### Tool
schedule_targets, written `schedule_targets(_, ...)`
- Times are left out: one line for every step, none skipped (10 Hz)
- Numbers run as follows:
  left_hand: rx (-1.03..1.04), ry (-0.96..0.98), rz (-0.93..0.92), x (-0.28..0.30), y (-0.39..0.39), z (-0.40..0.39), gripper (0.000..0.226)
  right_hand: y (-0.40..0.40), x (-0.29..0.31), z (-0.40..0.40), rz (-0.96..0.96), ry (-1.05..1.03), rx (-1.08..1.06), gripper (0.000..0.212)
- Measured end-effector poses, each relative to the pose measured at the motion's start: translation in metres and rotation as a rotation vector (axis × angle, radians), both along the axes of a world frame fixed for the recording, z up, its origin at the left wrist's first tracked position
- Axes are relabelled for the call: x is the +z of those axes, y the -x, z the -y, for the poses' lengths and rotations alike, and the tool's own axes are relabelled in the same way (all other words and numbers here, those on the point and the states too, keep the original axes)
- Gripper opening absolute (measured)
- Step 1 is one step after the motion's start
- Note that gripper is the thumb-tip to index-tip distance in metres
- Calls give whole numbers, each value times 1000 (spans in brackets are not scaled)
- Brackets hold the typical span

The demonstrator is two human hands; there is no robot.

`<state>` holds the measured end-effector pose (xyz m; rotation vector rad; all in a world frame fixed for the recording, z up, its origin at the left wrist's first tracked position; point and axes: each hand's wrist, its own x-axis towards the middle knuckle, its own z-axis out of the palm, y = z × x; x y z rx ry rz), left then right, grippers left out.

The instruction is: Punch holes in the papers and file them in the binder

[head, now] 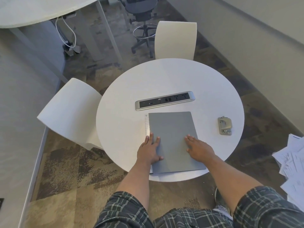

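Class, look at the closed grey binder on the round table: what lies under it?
A strip of lined paper pokes out beneath the grey binder along its left edge. The rest underneath is hidden by the cover.

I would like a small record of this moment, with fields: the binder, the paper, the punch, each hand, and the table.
binder: grey binder, closed, flat on the table near the front edge
paper: lined sheet, a strip showing past the binder's left edge
punch: metal hole punch, to the right of the binder, apart from it, untouched
left hand: left hand flat on the binder's left edge, fingers straight
right hand: right hand flat on the cover's right part
table: round white table with a socket strip behind the binder
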<state>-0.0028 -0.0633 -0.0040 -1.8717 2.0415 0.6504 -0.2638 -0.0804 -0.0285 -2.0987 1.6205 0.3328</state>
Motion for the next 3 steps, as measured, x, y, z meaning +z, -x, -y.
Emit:
schedule_targets(1,29,-18,3,-4,1,107,0,9,3,22,31,-7,63)
schedule_targets(-10,108,-6,13,-8,-1,100,-3,20,5,37,108,-19,62)
schedule_targets(2,260,22,19,-7,-5,100,-4,28,7,46,219,-21,68)
